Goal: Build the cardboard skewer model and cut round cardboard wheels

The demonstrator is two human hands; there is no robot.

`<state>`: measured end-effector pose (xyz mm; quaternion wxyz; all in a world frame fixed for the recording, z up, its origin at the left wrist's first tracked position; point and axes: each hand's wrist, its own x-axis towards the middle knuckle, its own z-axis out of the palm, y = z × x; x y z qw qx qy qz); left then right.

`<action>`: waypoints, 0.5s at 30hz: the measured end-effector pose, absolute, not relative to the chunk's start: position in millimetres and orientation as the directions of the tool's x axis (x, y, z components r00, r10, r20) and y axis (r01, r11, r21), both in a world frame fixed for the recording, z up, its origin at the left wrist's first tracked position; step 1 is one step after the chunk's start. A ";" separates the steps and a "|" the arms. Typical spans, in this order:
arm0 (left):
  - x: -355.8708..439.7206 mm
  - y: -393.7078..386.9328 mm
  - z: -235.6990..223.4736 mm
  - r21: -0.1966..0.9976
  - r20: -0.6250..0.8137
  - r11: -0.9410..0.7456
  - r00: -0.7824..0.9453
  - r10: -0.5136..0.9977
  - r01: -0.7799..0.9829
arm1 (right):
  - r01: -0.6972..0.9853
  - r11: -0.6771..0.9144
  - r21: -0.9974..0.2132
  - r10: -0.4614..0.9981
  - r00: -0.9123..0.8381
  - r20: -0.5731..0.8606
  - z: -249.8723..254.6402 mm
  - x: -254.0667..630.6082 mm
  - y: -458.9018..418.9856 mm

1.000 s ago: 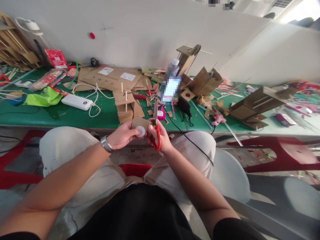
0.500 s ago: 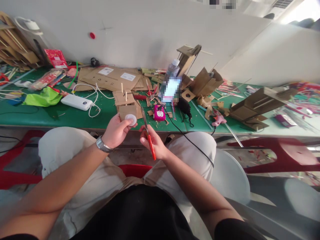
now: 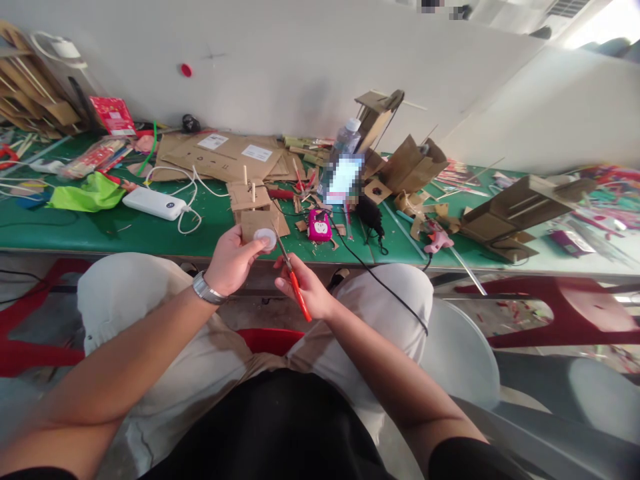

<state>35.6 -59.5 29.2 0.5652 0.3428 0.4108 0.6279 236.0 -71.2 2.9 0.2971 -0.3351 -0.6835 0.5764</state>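
Observation:
My left hand (image 3: pixel 234 260) is closed on a small piece of cardboard (image 3: pixel 256 222), the thumb pressing a round white disc (image 3: pixel 265 239) flat against its face. In my right hand (image 3: pixel 306 288) is a pair of scissors (image 3: pixel 299 293) with orange-red handles. Their blades point up and to the left, the tips at the right edge of the cardboard beside the disc. Whether the blades touch the cardboard I cannot tell. Behind my left hand, a cardboard piece with upright wooden sticks (image 3: pixel 253 193) lies on the green table (image 3: pixel 210 230).
A white power bank (image 3: pixel 154 203) with a cable lies left. Beyond my hands are a pink power socket (image 3: pixel 319 227), a phone (image 3: pixel 344 179) and a plastic bottle (image 3: pixel 346 139). A pink glue gun (image 3: pixel 438 237) and cardboard structures (image 3: pixel 515 207) stand right. A black cord (image 3: pixel 377 277) crosses my right knee.
The scissors have moved left and tilted further, so their blades now reach the cardboard's edge next to the disc. My left hand, with cardboard and disc, has barely shifted.

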 end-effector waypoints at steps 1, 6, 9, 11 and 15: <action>35.3 -59.4 28.8 0.908 -0.034 -0.025 -0.132 0.991 -0.419 | 0.121 0.112 -0.986 0.798 -0.602 0.017 3.2 236.3 -71.0; 33.8 -58.6 26.2 0.916 -0.026 -0.029 -0.131 0.991 -0.401 | 0.139 0.119 -0.983 0.793 -0.609 0.010 3.4 237.2 -70.1; 33.3 -57.7 24.4 0.913 -0.032 -0.022 -0.125 0.992 -0.407 | 0.121 0.099 -0.988 0.786 -0.619 0.003 1.9 237.3 -68.9; 33.0 -56.9 23.4 0.905 -0.060 0.003 -0.121 0.991 -0.425 | 0.091 0.067 -0.994 0.779 -0.627 -0.005 0.4 237.0 -67.8; 32.2 -55.5 22.1 0.871 -0.153 0.090 -0.093 0.984 -0.482 | 0.011 -0.052 -0.999 0.754 -0.656 -0.047 -1.2 235.5 -67.2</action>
